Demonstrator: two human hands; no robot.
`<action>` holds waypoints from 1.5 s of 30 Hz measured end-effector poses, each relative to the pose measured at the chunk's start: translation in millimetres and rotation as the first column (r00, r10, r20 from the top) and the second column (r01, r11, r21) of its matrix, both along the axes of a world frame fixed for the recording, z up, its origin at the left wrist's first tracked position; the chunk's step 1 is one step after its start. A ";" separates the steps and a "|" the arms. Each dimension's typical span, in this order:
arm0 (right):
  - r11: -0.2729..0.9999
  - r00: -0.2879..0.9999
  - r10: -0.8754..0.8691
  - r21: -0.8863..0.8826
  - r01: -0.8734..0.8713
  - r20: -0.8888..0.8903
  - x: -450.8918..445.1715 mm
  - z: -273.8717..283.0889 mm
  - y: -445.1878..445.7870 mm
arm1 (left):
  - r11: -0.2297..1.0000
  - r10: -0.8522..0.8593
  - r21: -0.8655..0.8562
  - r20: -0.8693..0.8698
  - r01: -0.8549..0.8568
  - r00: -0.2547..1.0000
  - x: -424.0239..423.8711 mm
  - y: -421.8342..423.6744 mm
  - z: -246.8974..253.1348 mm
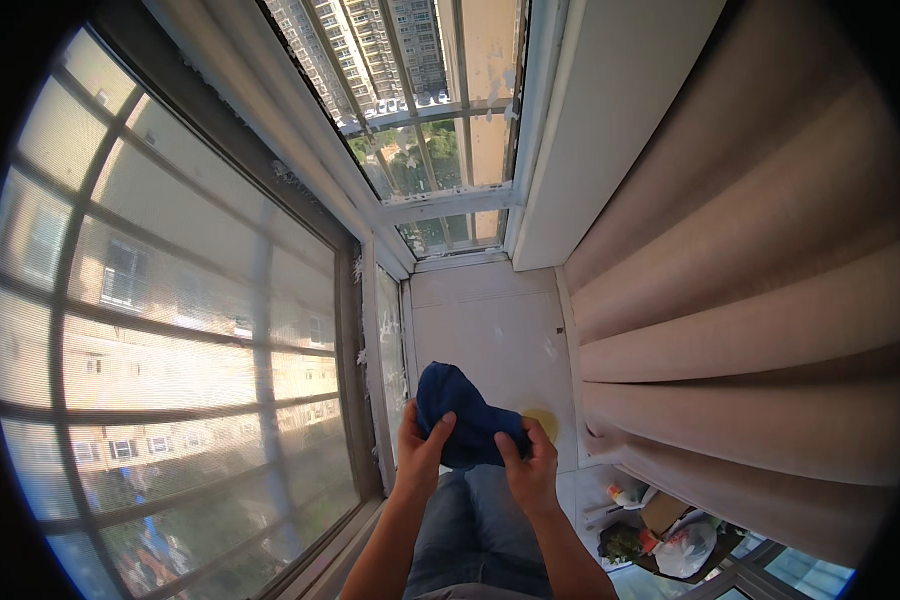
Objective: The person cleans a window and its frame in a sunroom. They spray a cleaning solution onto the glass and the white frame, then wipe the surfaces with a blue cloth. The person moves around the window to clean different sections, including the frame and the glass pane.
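Both hands hold a dark blue cloth (465, 420) in front of my jeans, low in the middle of the view. My left hand (425, 446) grips its left side, thumb on top and fingers mostly hidden behind it. On the cloth's right end, my right hand (529, 457) pinches the fabric between thumb and fingers. The cloth looks bunched or folded. A round yellow thing (541, 422) lies partly hidden behind the cloth and my right hand, and I cannot tell what it is.
A screened window (195, 315) with bars outside fills the left. Ahead stands a barred glass window (435, 161) above a white tiled floor (487, 322). Long beige curtains (735, 345) hang on the right. At the lower right are a plastic bag (686, 549), a green plant (621, 544) and a cardboard piece (661, 514).
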State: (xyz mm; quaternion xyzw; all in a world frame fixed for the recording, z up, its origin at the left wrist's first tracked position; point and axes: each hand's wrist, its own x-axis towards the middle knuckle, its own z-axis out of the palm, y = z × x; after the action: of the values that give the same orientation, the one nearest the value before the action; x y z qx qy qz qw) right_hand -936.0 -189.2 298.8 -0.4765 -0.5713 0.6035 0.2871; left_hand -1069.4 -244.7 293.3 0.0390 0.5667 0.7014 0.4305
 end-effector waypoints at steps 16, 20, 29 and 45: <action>0.961 0.953 -0.184 0.158 0.225 -0.239 -15.5 60.8 164.7 | 0.999 0.036 0.037 -0.507 -0.021 0.861 -86.6 118.0 52.5; 0.979 0.955 -0.181 0.048 0.197 -0.234 -18.4 70.5 234.7 | 0.984 0.109 0.162 -0.192 -0.078 0.975 -99.7 192.4 54.3; 0.869 0.787 0.494 0.190 -0.457 -0.369 -85.6 100.5 324.3 | 0.923 -0.115 0.383 0.215 0.025 0.970 -88.2 272.7 85.7; 0.895 0.785 0.410 0.040 -0.444 -0.464 -98.4 78.6 335.5 | 0.941 -0.180 0.335 0.366 0.051 0.913 -159.8 259.2 110.1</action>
State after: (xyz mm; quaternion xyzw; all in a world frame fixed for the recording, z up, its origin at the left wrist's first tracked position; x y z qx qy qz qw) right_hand -1034.4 146.2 377.4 -0.1878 -0.5575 0.7681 0.2529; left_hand -1229.2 14.5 403.3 0.0010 0.3452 0.7501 0.5641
